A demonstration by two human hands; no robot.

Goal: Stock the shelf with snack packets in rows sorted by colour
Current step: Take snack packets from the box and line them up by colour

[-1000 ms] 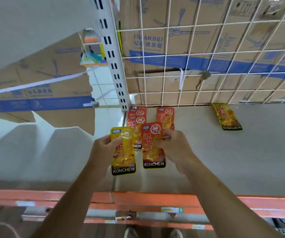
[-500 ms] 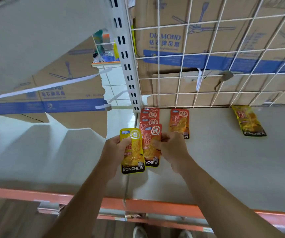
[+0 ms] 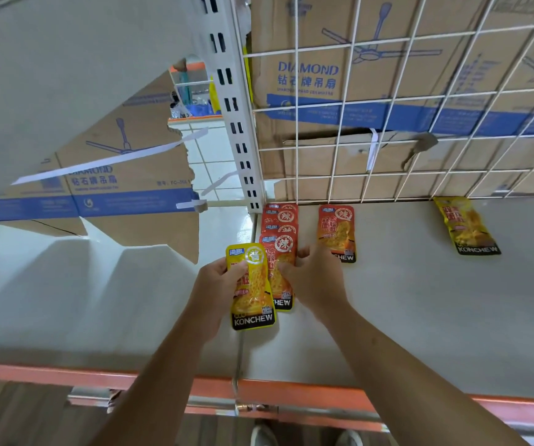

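1. The left grip (image 3: 217, 284) is clamped on a yellow packet (image 3: 252, 291) at centre frame, above the shelf (image 3: 420, 317).
2. The right grip (image 3: 314, 281) pinches the front red packet (image 3: 278, 252) of the overlapping row.
3. The packets look light, soft and slick, so take them by a sealed edge.

1. Overlapping red foil snack packets (image 3: 280, 217) form a column on the flat white shelf board (image 3: 420, 317), against the white wire grid panel (image 3: 344, 103).
2. Single red foil packet (image 3: 336, 231): just right of column. Lone yellow foil packet (image 3: 465, 225): well right.
3. Brown cardboard boxes (image 3: 307, 37): behind grid.
4. Left hand (image 3: 217, 284) holds second yellow packet (image 3: 252, 291) left of column's front packet (image 3: 278, 272), which right hand (image 3: 317, 281) grips.
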